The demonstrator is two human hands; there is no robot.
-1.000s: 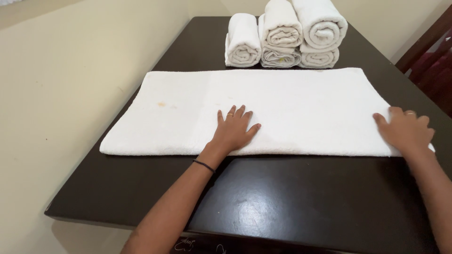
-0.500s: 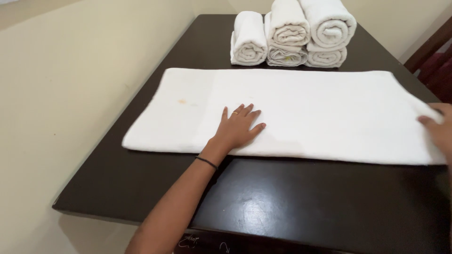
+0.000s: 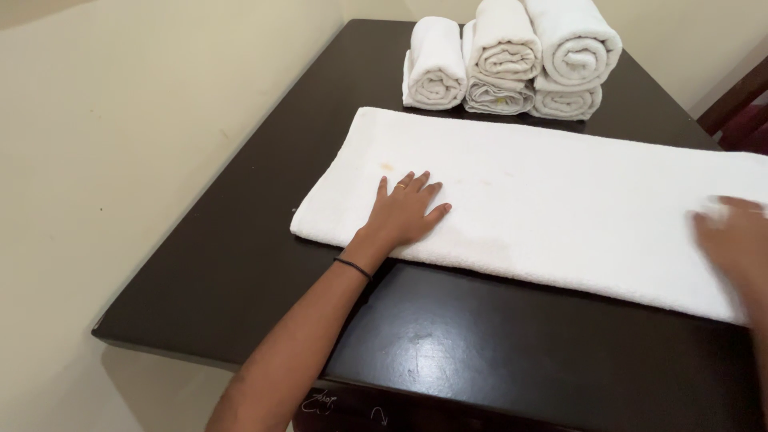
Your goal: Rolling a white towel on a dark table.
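Observation:
A long white towel [image 3: 560,192], folded into a band, lies flat across a dark wooden table [image 3: 264,240]. My left hand [image 3: 406,211] rests flat on its near left part, fingers spread, a thin black band on the wrist. My right hand [image 3: 736,240] is blurred at the frame's right edge, lying on the towel's right end near its front edge. Neither hand grips anything.
Several rolled white towels [image 3: 512,64] are stacked at the far side of the table. A cream wall runs along the left. A dark red chair back [image 3: 740,112] shows at the right. The towel has a small yellowish stain [image 3: 387,166] near its left end.
The view has swung left. My left hand stays on the towel while my right hand has slid along the towel's right end.

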